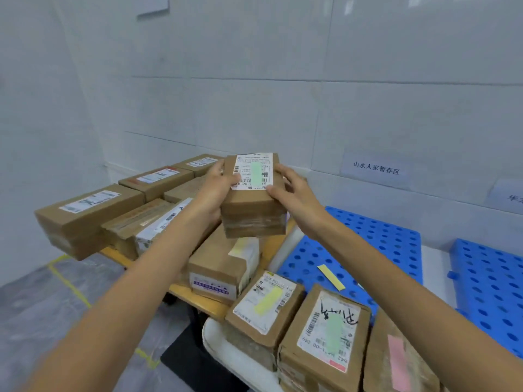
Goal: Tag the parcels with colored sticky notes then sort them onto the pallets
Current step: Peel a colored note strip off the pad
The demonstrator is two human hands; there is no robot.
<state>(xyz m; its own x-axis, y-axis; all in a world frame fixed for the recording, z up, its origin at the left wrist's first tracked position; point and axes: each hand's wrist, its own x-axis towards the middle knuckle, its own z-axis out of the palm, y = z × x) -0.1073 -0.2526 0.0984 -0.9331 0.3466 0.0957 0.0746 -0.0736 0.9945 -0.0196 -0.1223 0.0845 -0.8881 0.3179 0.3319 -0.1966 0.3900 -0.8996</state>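
I see both hands gripping one parcel point(253, 198) mid-air over the table's right edge: left hand point(219, 188) on its left side, right hand point(294, 193) on its right. Green sticky note point(256, 172) sits on its label.

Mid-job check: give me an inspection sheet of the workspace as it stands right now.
Surface: wooden table, crowded with parcels.
Job's things: held parcel carries a green note on its label; near parcels bear a yellow note, a green one and a pink one; far parcels show no notes. Blue pallets hold no parcels.
Clutter: loose yellow note lying on the pallet.
Grippers: left hand and right hand grip the held parcel's sides.
Cables: nothing seen.
Surroundings: white wall with paper signs; yellow floor tape.
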